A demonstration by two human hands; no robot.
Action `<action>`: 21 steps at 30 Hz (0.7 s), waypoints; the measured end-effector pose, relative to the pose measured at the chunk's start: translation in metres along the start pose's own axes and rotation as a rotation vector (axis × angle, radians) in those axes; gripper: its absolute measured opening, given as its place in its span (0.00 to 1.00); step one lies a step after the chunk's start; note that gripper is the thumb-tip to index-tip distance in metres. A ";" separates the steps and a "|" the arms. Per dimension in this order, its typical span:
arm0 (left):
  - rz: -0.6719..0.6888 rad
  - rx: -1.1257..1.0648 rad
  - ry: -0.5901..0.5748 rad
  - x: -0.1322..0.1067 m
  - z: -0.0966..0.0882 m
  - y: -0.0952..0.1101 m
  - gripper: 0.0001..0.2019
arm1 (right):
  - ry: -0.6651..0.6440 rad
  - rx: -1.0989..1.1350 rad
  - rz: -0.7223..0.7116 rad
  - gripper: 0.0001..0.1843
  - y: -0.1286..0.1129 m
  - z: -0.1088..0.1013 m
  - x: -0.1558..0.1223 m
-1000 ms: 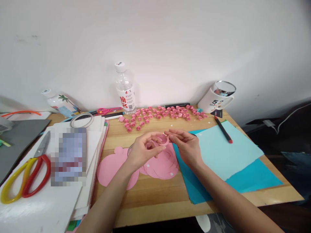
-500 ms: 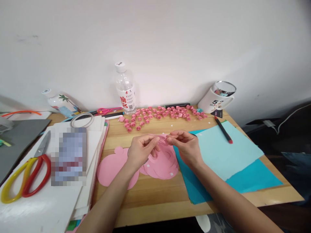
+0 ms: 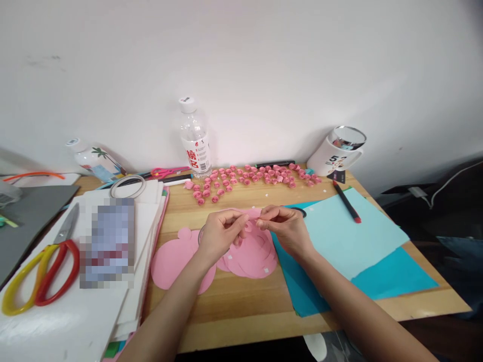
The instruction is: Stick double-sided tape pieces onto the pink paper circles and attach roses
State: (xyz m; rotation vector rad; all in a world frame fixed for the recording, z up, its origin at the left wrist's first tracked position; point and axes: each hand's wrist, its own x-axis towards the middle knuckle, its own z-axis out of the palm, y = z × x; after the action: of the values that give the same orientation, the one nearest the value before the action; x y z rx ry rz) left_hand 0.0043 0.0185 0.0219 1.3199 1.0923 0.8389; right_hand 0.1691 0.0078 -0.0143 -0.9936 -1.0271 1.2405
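Observation:
Both hands meet over a pile of pink paper shapes (image 3: 253,259), thumbs against fingertips. A thin pink paper strip (image 3: 253,216) spans the small gap between them. My left hand (image 3: 222,235) pinches one end, and my right hand (image 3: 289,230) has the other; much of the strip is hidden by the fingers. Under my left wrist lies a rounded pink paper cut-out (image 3: 173,261). Beyond my hands, many small rolled pink paper roses (image 3: 247,176) are spread along the back of the table.
Blue paper sheets (image 3: 332,246) and a red-tipped marker (image 3: 347,202) lie to the right. A lidded mug (image 3: 332,156) and a clear bottle (image 3: 195,146) stand by the wall. At left, scissors (image 3: 60,271) rest on stacked white boards (image 3: 86,322).
My right hand has shifted slightly left and turned, its fingertips now nearer my left hand. The pink paper between them looks straighter. Other things have stayed put.

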 end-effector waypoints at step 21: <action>-0.005 0.017 0.015 0.001 -0.002 -0.001 0.11 | 0.030 0.010 0.157 0.07 -0.007 -0.002 0.000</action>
State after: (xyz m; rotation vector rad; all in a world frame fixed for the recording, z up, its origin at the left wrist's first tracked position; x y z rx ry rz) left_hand 0.0024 0.0200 0.0210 1.3264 1.1159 0.8384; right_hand 0.1729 0.0074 -0.0078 -1.0985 -0.9323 1.3531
